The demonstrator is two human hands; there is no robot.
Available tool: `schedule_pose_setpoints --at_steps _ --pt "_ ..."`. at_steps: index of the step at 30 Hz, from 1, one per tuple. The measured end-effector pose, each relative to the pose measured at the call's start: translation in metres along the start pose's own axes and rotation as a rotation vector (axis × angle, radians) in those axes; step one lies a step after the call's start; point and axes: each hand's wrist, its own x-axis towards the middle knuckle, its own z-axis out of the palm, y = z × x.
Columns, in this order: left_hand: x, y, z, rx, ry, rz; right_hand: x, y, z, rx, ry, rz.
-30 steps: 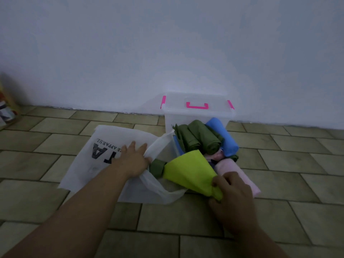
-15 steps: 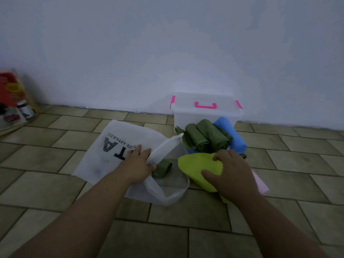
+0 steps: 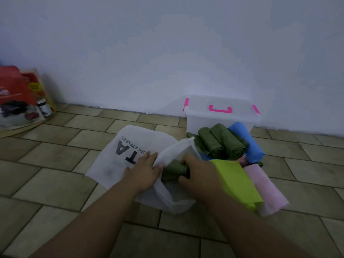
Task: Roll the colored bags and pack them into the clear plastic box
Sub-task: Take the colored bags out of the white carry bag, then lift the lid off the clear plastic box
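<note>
A clear plastic box [image 3: 221, 119] with pink latches stands closed against the wall. In front of it lie rolled dark green bags [image 3: 221, 144], a rolled blue bag [image 3: 247, 140], a lime green bag [image 3: 236, 181] and a pink bag [image 3: 264, 187]. A white bag [image 3: 119, 157] with black lettering is spread flat on the tiles. My left hand [image 3: 143, 172] presses flat on the white bag beside its handle. My right hand [image 3: 199, 175] is closed on a small dark green rolled bag [image 3: 175, 169] lying among the white bag's handles.
A red and white printed packet [image 3: 20, 97] with a small jar [image 3: 43, 108] leans at the wall on the far left. Brown tiled floor [image 3: 55, 183] extends around the pile.
My right hand has left the lime green bag, moved left and closed on the small dark green roll. The lime bag now lies on the pink bag. The view has shifted left.
</note>
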Motion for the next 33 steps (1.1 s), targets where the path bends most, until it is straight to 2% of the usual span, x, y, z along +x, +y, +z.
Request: schedule_pose_setpoints --at_steps 4,6,7,11,14,19,23,27,30,33 --pt "0.011 -0.013 -0.008 0.09 -0.027 -0.128 -0.035 0.025 -0.035 0.107 0.283 0.069" --pt "0.016 -0.01 -0.011 0.09 -0.017 -0.176 -0.055 0.039 -0.043 0.021 0.382 0.117" --pt "0.018 -0.006 -0.013 0.079 -0.008 -0.19 -0.063 0.043 -0.043 -0.049 0.38 0.118" --pt "0.018 0.014 -0.015 0.056 0.022 -0.194 -0.079 0.038 -0.019 -0.306 0.138 0.057" --pt "0.007 0.021 -0.023 0.043 -0.003 -0.158 -0.071 0.035 -0.008 -0.416 -0.024 0.106" --pt "-0.023 0.017 -0.028 0.2 -0.128 -0.155 -0.059 0.034 -0.006 -0.464 -0.105 0.102" --pt "-0.037 0.02 0.001 0.268 -0.13 -0.115 -0.061 0.036 -0.011 -0.444 -0.112 0.215" --pt "-0.022 0.018 0.017 0.212 -0.147 -0.201 -0.061 0.051 -0.008 -0.347 -0.236 0.244" --pt "0.009 0.021 0.012 0.149 -0.078 -0.341 -0.052 0.051 -0.009 -0.336 -0.271 0.257" --pt "0.052 0.037 -0.003 -0.06 -0.002 -0.461 -0.05 0.052 -0.007 -0.327 -0.289 0.288"
